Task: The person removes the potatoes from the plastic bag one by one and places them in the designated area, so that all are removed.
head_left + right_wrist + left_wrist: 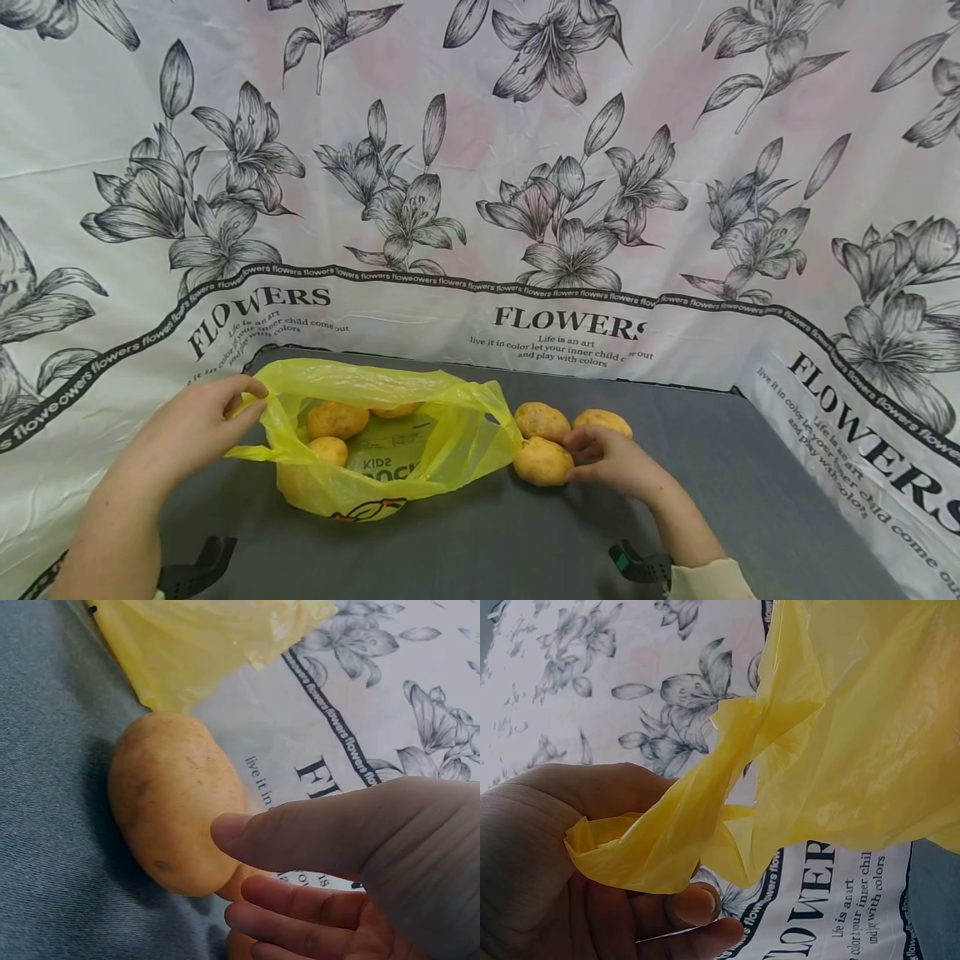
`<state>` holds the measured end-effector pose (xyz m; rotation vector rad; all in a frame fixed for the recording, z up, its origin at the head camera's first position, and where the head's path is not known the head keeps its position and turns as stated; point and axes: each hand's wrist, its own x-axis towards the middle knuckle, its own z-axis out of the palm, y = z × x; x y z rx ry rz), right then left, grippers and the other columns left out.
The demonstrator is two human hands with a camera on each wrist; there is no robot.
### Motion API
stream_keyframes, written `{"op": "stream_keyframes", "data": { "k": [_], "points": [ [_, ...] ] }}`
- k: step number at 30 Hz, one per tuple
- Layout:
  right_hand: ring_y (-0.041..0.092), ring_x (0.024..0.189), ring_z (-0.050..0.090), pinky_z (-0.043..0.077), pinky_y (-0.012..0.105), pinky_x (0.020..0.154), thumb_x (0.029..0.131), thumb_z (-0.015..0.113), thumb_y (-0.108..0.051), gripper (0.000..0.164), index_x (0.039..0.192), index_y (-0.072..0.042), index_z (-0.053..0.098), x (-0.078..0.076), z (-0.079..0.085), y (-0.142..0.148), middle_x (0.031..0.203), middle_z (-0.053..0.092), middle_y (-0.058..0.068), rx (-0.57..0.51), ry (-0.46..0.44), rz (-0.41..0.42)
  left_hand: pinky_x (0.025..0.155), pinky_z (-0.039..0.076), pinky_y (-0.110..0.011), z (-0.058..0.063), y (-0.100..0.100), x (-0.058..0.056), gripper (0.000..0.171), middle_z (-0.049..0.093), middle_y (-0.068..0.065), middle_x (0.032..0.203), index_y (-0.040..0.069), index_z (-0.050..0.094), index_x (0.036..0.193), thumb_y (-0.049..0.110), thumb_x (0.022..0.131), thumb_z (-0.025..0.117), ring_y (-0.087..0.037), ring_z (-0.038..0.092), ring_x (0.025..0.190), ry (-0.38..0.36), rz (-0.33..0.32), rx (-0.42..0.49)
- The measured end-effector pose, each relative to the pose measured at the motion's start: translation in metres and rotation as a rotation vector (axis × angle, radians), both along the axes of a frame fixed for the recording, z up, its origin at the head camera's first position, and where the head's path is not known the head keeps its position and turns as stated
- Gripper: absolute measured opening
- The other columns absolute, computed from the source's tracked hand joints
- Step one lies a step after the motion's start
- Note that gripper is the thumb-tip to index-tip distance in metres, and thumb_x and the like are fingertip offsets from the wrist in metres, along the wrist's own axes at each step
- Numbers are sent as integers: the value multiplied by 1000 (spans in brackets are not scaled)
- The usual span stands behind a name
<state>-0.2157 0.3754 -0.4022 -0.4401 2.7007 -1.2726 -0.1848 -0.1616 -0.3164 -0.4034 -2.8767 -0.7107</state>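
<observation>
A yellow plastic bag (375,382) lies with its mouth spread, and several potatoes (337,419) show inside it. My left hand (197,419) grips the bag's left handle (656,851), which runs between thumb and fingers in the left wrist view. Just right of the bag sit three loose potatoes. The front one (542,462) is nearest my right hand (618,460), whose thumb and fingers are spread apart at its right side. Behind it is a second potato (540,421); the third potato (604,420) is partly covered by the right hand's fingers.
The grey tabletop (510,542) reaches back to a white flower-printed cloth (570,333) hanging behind and along both sides. A wrist strap (198,567) shows on the left arm and another strap (637,562) on the right.
</observation>
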Motion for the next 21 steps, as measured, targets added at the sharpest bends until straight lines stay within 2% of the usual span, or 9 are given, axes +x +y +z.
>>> {"op": "stream_keyframes", "data": {
  "k": [7,14,21],
  "points": [
    [42,111,64,56,44,86,86,82,-10,41,119,7,63,2,6,1,119,64,22,-21,27,-4,55,37,-35,0,0,-1,31,44,-2,72,-1,64,125,20,103,61,-18,43,58,5,-3,1],
    [45,118,61,55,43,87,92,78,-13,35,118,4,61,6,16,-3,126,62,21,-73,18,29,55,37,-35,0,2,-1,31,44,-2,72,-2,64,125,21,103,60,-18,43,59,1,-5,-2],
    [42,116,62,55,42,90,95,75,-13,33,120,5,63,10,25,-9,123,62,20,-87,77,63,54,37,-35,1,3,0,31,43,-2,71,-1,64,125,20,103,61,-18,43,57,3,-7,2]
  ]
}}
